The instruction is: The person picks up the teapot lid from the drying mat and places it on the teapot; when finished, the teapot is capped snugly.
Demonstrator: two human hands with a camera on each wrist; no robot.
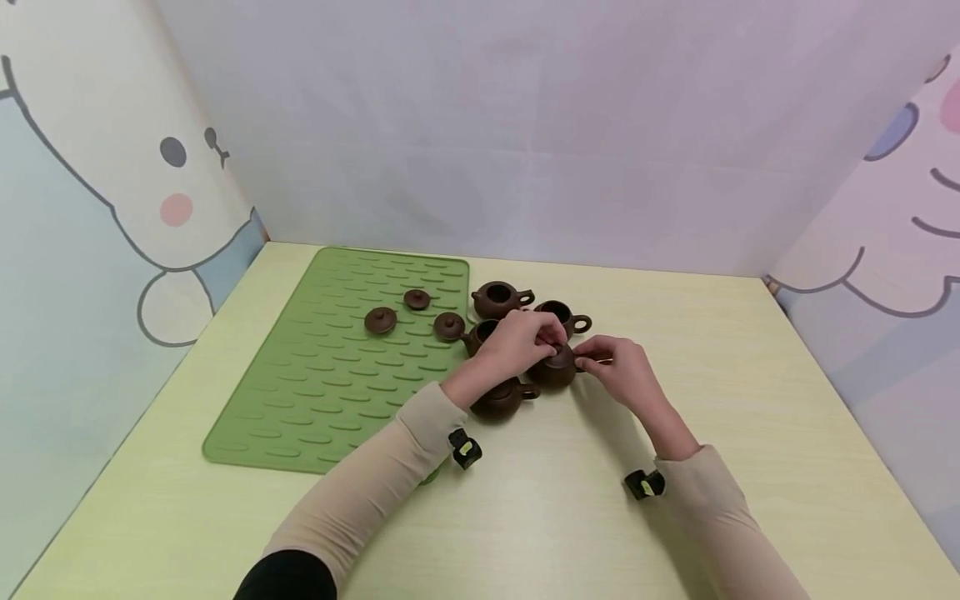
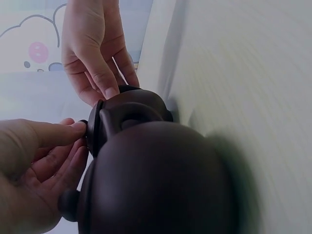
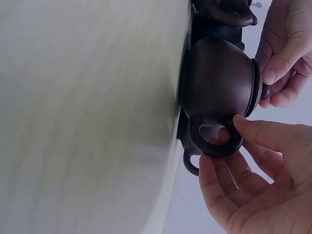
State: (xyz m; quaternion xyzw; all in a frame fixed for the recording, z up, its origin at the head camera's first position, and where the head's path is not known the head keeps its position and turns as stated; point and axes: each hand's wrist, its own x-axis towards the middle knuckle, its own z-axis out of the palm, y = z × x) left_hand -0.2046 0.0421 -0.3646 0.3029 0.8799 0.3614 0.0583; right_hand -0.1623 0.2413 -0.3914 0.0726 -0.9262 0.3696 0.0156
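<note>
A dark brown teapot (image 1: pixel 552 372) stands on the table, its lid (image 3: pixel 256 87) on its top. My left hand (image 1: pixel 517 340) pinches that lid's knob (image 3: pixel 265 91) between thumb and finger. From the other side my right hand (image 1: pixel 621 367) holds the teapot's ring-shaped handle (image 3: pixel 196 139), thumb on its upper side and fingers below. A lidded teapot (image 1: pixel 497 402) stands close in front, under my left wrist; it fills much of the left wrist view. Behind my left hand, an uncovered teapot (image 1: pixel 483 331) is partly hidden.
Two more uncovered teapots, one at the back (image 1: pixel 497 298) and one to its right (image 1: pixel 557 313), stand close by. Three loose lids, left (image 1: pixel 381 320), rear (image 1: pixel 417 299) and right (image 1: pixel 449 326), lie on a green textured mat (image 1: pixel 300 417). A pale wall (image 1: pixel 525 167) bounds the table's back.
</note>
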